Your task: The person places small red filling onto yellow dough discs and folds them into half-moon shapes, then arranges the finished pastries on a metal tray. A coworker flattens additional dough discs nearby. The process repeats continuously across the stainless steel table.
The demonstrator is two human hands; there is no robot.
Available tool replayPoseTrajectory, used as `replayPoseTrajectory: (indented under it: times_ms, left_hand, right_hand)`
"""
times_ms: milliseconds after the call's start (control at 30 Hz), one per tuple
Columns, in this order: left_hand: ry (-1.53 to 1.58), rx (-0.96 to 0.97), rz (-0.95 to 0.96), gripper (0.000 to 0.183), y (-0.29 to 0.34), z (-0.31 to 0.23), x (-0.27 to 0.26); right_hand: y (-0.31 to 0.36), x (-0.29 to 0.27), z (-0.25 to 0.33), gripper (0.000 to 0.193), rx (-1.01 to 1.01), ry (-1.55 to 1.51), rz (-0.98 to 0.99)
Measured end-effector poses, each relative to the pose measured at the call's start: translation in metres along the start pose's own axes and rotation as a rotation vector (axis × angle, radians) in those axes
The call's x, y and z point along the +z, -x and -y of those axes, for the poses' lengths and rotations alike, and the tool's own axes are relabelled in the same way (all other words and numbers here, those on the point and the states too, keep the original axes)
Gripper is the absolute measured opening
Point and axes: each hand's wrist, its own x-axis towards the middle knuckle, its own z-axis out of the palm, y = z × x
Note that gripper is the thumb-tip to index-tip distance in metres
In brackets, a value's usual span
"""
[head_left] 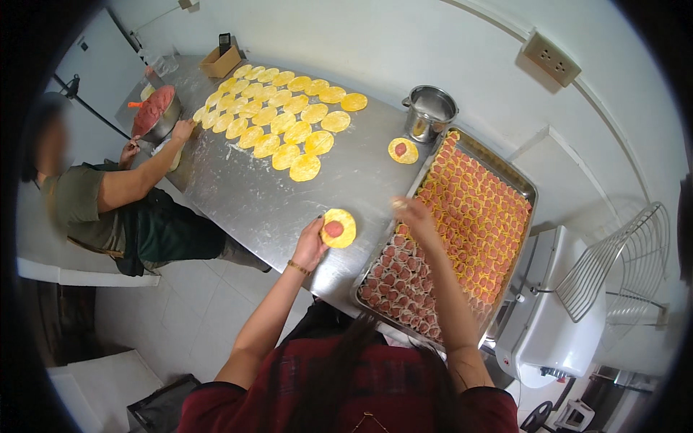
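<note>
My left hand (311, 245) holds a round yellow dumpling wrapper (347, 229) over the near part of the steel table (289, 209). A round dab of pink meat filling (333, 229) lies on that wrapper. My right hand (413, 213) is over the left edge of a large metal tray (534, 193); its fingers are blurred, and whether they hold anything is unclear. Rows of small meat-filled dumplings fill the tray, yellow-skinned ones (476, 216) on the far and right side and pale ones (397, 274) nearer me. Another wrapper with filling (403, 151) rests beside the tray.
Several rows of flat yellow wrappers (285, 123) cover the table's far side. A co-worker (108, 195) stands at left by a bowl of pink meat (160, 115). A steel pot (429, 115) stands behind the tray; a white machine with a wire guard (556, 310) is at right.
</note>
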Motion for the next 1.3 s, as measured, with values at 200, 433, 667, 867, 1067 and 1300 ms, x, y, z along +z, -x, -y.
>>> replayPoseTrajectory:
  times_ms: [200,433,667,867,1067,1300]
  left_hand:
    - [-0.213,0.041,-0.009,0.031,-0.007,-0.011,-0.01]
    - [-0.796,0.24,-0.13,0.027,-0.013,0.012,-0.058]
    - [-0.421,0.178,0.064,0.031,-0.01,0.017,-0.068]
    - [-0.705,0.271,0.04,0.033,-0.008,0.016,-0.065]
    - [-0.223,0.099,0.051,0.014,-0.005,0.011,-0.058]
    - [-0.01,0.11,0.073,0.016,0.021,-0.008,-0.033]
  right_hand:
    - [0.016,0.118,-0.003,0.024,0.466,-0.433,0.039]
    - [0.026,0.151,-0.035,0.021,0.273,0.236,-0.118]
    - [0.039,0.158,-0.042,0.028,0.3,-0.067,-0.148]
    - [0.047,0.168,-0.041,0.025,0.23,-0.177,-0.162]
    - [0.047,0.163,-0.012,0.024,0.303,-0.461,-0.156]
    - [0.05,0.16,0.007,0.025,0.15,-0.364,-0.13]
